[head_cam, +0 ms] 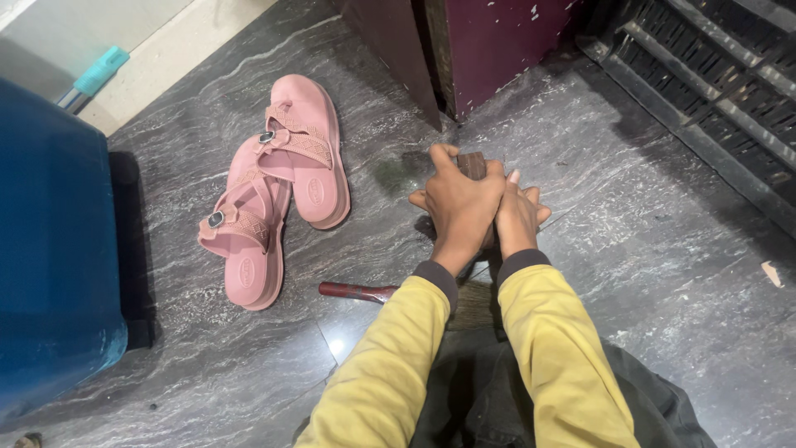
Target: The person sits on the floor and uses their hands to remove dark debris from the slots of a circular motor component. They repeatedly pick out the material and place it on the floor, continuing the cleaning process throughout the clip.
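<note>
Wooden block [474, 164] stands upright on the grey marbled floor [630, 249], just in front of the person, with both hands wrapped round its top. Only its dark upper end shows above the knuckles. Left hand [461, 207] lies over it with the fingers [439, 158] curled tight across the top; right hand [518, 217] presses in from the right side, its fingers closed against the block and touching the left hand. Both arms wear yellow sleeves [390, 373]. Near the wrists, a red-handled tool [356, 291] lies flat on the floor, its far end hidden under the left arm. To the left, well apart, a pair of pink sandals [278, 187] lies overlapping. A blue container [50, 249] fills the left edge. Far behind the hands stands a maroon cabinet [489, 41].
</note>
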